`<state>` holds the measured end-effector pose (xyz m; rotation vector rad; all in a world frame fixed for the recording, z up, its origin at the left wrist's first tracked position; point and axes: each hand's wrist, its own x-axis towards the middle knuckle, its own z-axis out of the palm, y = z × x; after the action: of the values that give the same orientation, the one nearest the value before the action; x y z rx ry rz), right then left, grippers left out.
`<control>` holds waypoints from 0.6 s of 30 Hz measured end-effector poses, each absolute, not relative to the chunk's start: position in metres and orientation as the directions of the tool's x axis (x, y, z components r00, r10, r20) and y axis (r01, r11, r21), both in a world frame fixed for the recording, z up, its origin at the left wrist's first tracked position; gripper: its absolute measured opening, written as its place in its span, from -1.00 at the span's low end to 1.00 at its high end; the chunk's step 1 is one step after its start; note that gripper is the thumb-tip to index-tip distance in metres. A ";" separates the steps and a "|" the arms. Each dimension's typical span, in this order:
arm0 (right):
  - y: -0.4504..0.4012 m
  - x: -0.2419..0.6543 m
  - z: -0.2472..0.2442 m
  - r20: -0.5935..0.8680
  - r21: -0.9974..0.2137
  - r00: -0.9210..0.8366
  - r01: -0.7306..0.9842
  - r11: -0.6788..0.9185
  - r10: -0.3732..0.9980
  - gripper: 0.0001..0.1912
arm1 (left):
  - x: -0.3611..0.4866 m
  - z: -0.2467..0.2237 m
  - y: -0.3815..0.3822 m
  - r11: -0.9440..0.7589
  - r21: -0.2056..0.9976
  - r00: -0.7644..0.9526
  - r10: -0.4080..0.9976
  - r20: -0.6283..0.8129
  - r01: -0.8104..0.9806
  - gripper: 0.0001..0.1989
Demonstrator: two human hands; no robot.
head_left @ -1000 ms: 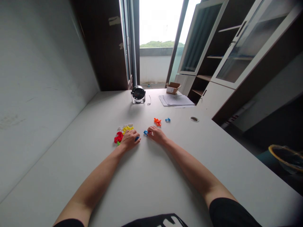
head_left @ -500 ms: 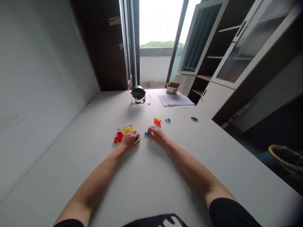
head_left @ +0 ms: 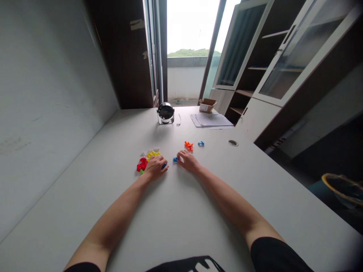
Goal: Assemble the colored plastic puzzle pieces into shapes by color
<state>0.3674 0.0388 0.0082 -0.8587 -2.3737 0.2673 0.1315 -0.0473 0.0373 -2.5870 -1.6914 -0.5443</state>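
My right hand (head_left: 188, 161) is closed, with its fingertips pinching a small blue plastic piece (head_left: 175, 159) at the table surface. To its left, my left hand (head_left: 156, 167) rests with curled fingers around a dark blue piece (head_left: 164, 166), mostly covered by them. Beside and partly under the left hand lie red pieces (head_left: 142, 164), yellow pieces (head_left: 153, 153), white pieces (head_left: 143, 154) and a bit of a green piece (head_left: 141, 171). Beyond the right hand sit a small heap of orange pieces (head_left: 188, 146) and a lighter blue piece (head_left: 201, 143).
Everything lies on a white table (head_left: 176, 219). Toward its far edge stand a round black device on a metal bracket (head_left: 165, 113), a stack of papers (head_left: 212, 120) and an open cardboard box (head_left: 207, 105). A cable hole (head_left: 233, 143) is at the right, and a wall borders the left.
The blue piece at my right fingertips has turned slightly. My left hand stays in almost the same place, and the coloured heaps have not moved.
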 end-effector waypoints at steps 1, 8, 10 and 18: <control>0.039 0.367 0.008 0.464 -0.372 -0.614 0.520 0.769 0.639 -0.89 | 0.132 0.037 -0.047 -0.419 0.181 0.359 0.887 0.289 0.890 -0.80; 0.041 0.367 0.005 0.436 -0.375 -0.611 0.543 0.751 0.660 -0.83 | 0.132 0.040 -0.048 -0.410 0.167 0.359 0.894 0.268 0.897 -0.80; 0.041 0.367 0.006 0.434 -0.378 -0.609 0.546 0.748 0.664 -0.80 | 0.132 0.040 -0.049 -0.411 0.167 0.359 0.893 0.270 0.896 -0.80; 0.042 0.367 0.006 0.434 -0.384 -0.618 0.531 0.755 0.655 -0.70 | 0.133 0.041 -0.049 -0.410 0.183 0.357 0.895 0.266 0.893 -0.81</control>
<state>0.3674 0.0417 0.0058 -0.8889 -2.3893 0.2937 0.1329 -0.0489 0.0414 -2.5927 -1.7092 -0.5147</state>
